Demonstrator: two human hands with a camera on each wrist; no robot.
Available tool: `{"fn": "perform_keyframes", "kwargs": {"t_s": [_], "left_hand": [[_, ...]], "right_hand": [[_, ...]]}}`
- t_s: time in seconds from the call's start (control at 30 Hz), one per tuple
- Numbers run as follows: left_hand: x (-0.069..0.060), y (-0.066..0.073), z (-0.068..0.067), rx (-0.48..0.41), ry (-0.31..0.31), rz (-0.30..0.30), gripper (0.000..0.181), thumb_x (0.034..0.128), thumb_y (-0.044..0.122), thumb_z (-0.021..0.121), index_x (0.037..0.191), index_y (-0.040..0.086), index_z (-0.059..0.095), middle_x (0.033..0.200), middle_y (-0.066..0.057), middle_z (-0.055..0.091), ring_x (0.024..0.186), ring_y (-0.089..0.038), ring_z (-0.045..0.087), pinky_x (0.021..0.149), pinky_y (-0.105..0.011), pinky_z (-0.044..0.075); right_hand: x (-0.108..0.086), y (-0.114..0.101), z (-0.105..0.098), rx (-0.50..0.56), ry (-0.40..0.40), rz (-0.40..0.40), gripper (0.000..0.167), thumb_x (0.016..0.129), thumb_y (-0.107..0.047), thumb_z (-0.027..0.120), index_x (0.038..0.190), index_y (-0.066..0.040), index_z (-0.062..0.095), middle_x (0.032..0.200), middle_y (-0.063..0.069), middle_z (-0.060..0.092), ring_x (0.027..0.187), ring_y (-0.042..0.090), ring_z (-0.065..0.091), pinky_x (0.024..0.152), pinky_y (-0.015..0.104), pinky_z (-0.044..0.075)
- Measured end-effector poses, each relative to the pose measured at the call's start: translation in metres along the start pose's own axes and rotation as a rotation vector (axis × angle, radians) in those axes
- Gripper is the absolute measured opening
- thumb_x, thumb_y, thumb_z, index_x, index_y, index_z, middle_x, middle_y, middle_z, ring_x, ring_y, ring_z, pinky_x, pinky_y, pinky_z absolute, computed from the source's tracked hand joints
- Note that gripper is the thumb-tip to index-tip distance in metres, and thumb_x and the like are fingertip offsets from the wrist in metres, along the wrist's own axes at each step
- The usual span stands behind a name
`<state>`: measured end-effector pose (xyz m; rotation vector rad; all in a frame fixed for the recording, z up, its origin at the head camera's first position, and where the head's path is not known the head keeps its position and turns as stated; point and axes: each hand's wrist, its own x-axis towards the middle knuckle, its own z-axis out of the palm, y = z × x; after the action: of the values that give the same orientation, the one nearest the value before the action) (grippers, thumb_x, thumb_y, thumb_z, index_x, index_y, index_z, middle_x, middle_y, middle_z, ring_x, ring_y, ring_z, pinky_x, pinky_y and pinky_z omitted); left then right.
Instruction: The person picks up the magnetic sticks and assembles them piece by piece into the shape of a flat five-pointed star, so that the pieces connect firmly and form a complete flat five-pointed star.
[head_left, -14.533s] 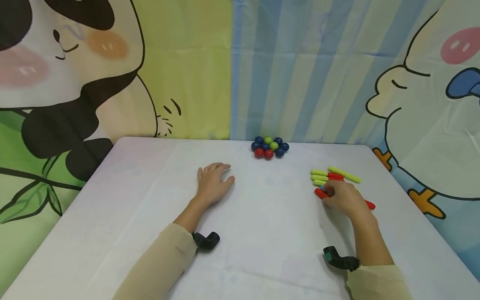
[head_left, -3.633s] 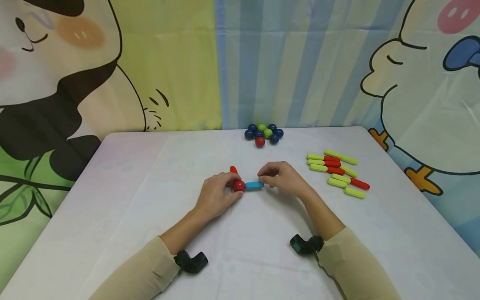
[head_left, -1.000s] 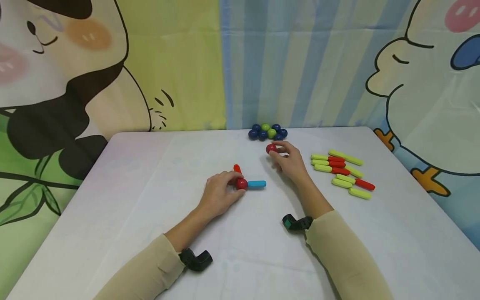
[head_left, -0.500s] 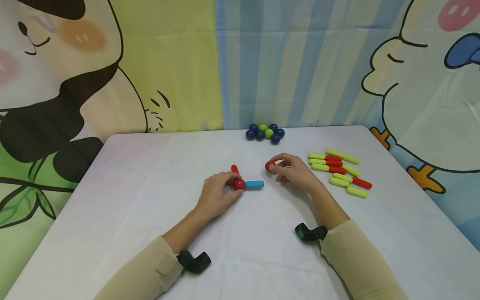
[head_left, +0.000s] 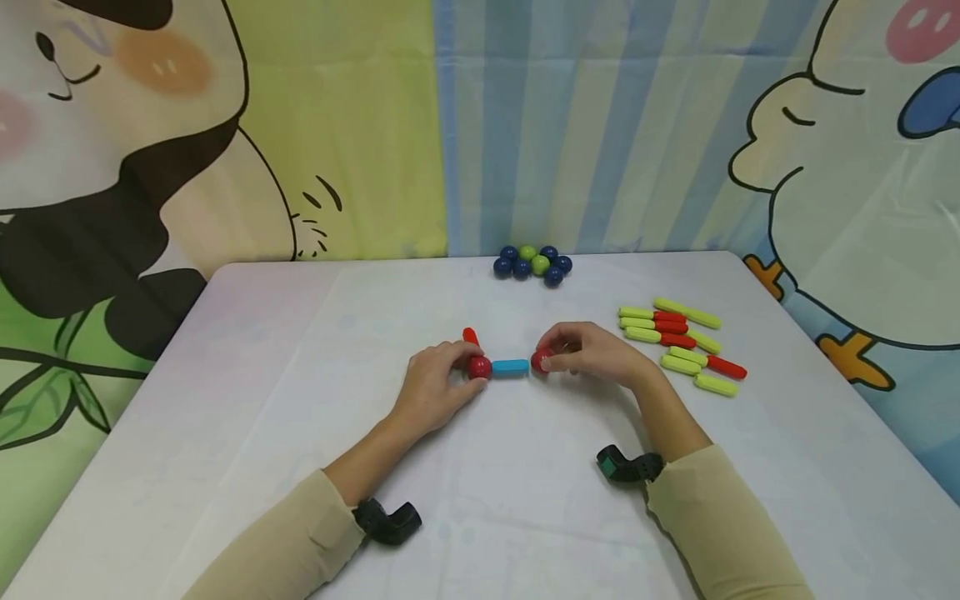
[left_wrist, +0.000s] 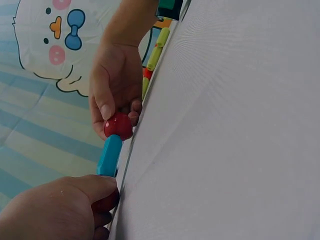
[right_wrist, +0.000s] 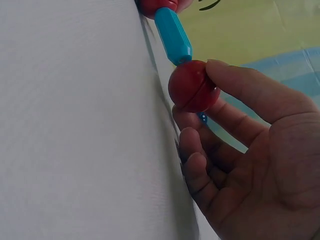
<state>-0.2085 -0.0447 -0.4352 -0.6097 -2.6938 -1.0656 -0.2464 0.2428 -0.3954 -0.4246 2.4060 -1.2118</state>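
Note:
My left hand (head_left: 437, 390) holds a red ball (head_left: 480, 367) between thumb and fingers. A short red stick (head_left: 470, 336) points away from that ball, and a blue stick (head_left: 511, 367) runs from it to the right. My right hand (head_left: 596, 354) pinches a second red ball (right_wrist: 190, 86) at the blue stick's free end. In the wrist views this ball meets the tip of the blue stick (left_wrist: 109, 155); whether the two are joined I cannot tell. The left ball is mostly hidden behind the thumb in the left wrist view.
Dark blue balls (head_left: 522, 268) and green balls (head_left: 540, 265) cluster at the table's back edge. Several yellow-green sticks (head_left: 687, 312) and red sticks (head_left: 726, 367) lie at the right. A printed cloth (head_left: 375, 125) hangs behind the white table (head_left: 300, 333).
My right hand has carried the second red ball from near the back cluster toward me, to the end of the blue stick. The left hand has kept its hold on the first ball.

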Motion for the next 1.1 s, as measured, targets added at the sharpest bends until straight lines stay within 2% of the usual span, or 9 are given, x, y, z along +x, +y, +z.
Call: {"fn": "perform_keyframes", "kwargs": {"t_s": [0.27,0.5,0.6,0.7,0.93,1.1], "left_hand": [[0.000,0.002,-0.001,0.011,-0.002,-0.002,0.041,0.0856,0.024,0.085,0.123,0.016,0.071,0.106,-0.001,0.074,0.096,-0.020,0.062,0.095,-0.046,0.049],[-0.001,0.000,0.000,0.011,0.000,-0.008,0.042,0.0850,0.024,0.086,0.123,0.017,0.071,0.109,-0.001,0.074,0.098,-0.020,0.063,0.096,-0.047,0.049],[-0.001,0.000,0.001,0.000,-0.005,-0.008,0.042,0.0854,0.024,0.085,0.124,0.017,0.071,0.109,-0.001,0.074,0.098,-0.020,0.062,0.097,-0.046,0.049],[-0.001,0.000,0.001,-0.008,-0.006,-0.005,0.041,0.0856,0.023,0.085,0.124,0.016,0.071,0.108,-0.002,0.074,0.098,-0.020,0.062,0.097,-0.046,0.049],[0.000,0.001,0.000,0.003,-0.003,-0.003,0.042,0.0852,0.023,0.086,0.124,0.016,0.071,0.108,-0.002,0.074,0.098,-0.020,0.063,0.096,-0.045,0.049],[0.001,0.002,0.000,0.000,-0.008,-0.009,0.042,0.0854,0.023,0.085,0.124,0.016,0.071,0.109,-0.002,0.075,0.099,-0.020,0.063,0.096,-0.044,0.049]], "right_hand": [[0.000,-0.003,-0.001,-0.019,-0.037,-0.020,0.033,0.093,-0.023,0.076,0.122,-0.011,0.068,0.118,0.009,0.067,0.109,0.026,0.054,0.091,0.035,0.049],[-0.003,-0.002,-0.004,-0.021,-0.040,0.008,0.033,0.095,-0.025,0.074,0.125,-0.013,0.068,0.122,0.009,0.067,0.108,0.027,0.056,0.088,0.034,0.052],[-0.006,0.000,-0.007,-0.005,-0.018,0.031,0.031,0.097,-0.028,0.071,0.125,-0.014,0.068,0.119,0.010,0.067,0.103,0.028,0.059,0.085,0.034,0.053],[-0.008,0.003,-0.011,0.024,0.036,0.061,0.032,0.099,-0.031,0.069,0.126,-0.013,0.068,0.115,0.012,0.067,0.097,0.030,0.061,0.081,0.033,0.054],[-0.012,0.010,-0.026,0.060,0.276,0.135,0.037,0.101,-0.035,0.065,0.131,-0.012,0.065,0.115,0.015,0.066,0.094,0.031,0.061,0.077,0.029,0.055],[-0.014,0.015,-0.034,-0.036,0.367,0.151,0.034,0.103,-0.030,0.063,0.130,-0.011,0.065,0.117,0.016,0.066,0.095,0.031,0.061,0.076,0.028,0.055]]}}
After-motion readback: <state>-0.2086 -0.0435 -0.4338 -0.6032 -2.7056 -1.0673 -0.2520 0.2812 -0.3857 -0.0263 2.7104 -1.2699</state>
